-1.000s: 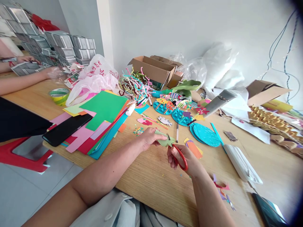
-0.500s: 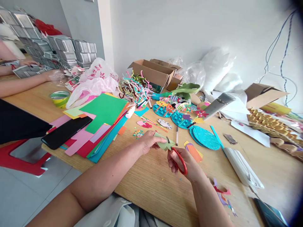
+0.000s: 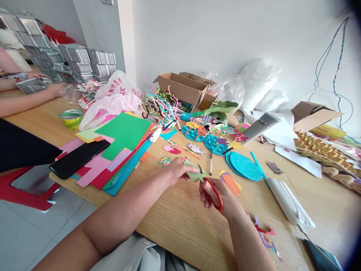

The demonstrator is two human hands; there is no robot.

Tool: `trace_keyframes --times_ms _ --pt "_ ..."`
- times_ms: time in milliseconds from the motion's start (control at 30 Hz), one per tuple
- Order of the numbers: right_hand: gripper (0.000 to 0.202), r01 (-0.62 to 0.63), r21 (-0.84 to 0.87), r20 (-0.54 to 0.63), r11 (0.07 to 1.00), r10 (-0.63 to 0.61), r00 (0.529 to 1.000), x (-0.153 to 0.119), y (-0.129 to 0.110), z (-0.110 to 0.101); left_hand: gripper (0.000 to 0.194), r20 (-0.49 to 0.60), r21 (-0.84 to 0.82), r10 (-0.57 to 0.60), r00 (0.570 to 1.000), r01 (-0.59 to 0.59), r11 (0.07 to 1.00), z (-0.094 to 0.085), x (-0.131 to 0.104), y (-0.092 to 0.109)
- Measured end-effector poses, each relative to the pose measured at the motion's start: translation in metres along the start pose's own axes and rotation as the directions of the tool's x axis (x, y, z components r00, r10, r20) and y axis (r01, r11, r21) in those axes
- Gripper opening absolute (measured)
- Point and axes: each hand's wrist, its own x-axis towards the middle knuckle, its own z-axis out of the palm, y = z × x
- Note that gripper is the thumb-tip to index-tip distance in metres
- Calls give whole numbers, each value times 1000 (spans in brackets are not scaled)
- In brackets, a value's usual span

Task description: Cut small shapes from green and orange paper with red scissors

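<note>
Light green paper (image 3: 193,174) is pinched between the thumb and fingers of my left hand (image 3: 179,170), just above the wooden table. My right hand (image 3: 216,194) grips red-handled scissors (image 3: 219,199), with its fingers in the loops. The scissor blades lie across the right part of the green paper. Beyond my hands are a pink and red paper fish (image 3: 172,149), a white patterned fish cutout (image 3: 196,149) and a pen (image 3: 211,163). A small heap of confetti (image 3: 164,161) lies beside my left hand, and orange paper pieces (image 3: 231,183) beyond my right.
Coloured paper sheets (image 3: 126,131) and a black phone (image 3: 79,159) lie to the left. Blue ovals (image 3: 248,167), a white case (image 3: 290,201) and paper scraps (image 3: 265,233) are on the right. A steel bottle (image 3: 261,128) stands behind. At far left, another person's arms (image 3: 31,98) handle a grey box.
My hands keep nearly the same place, with the scissors still at the green paper. The view has shifted slightly, and the other person's hand at the left has moved a little.
</note>
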Motion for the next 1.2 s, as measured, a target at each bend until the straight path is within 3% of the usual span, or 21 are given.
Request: trace_keyframes --times_ms 433,833,1200 --pt "46 -8 -1 14 1000 8 1000 0 -1 0 27 19 -31 19 1000 -18 999 -1 2 0" --pt "47 48 3 125 999 -48 991 -1 0 -5 21 16 94 51 999 -52 994 -3 0 2" --pt "49 9 -19 95 1000 -7 995 -1 1 -5 21 24 116 54 998 -57 992 -3 -2 4"
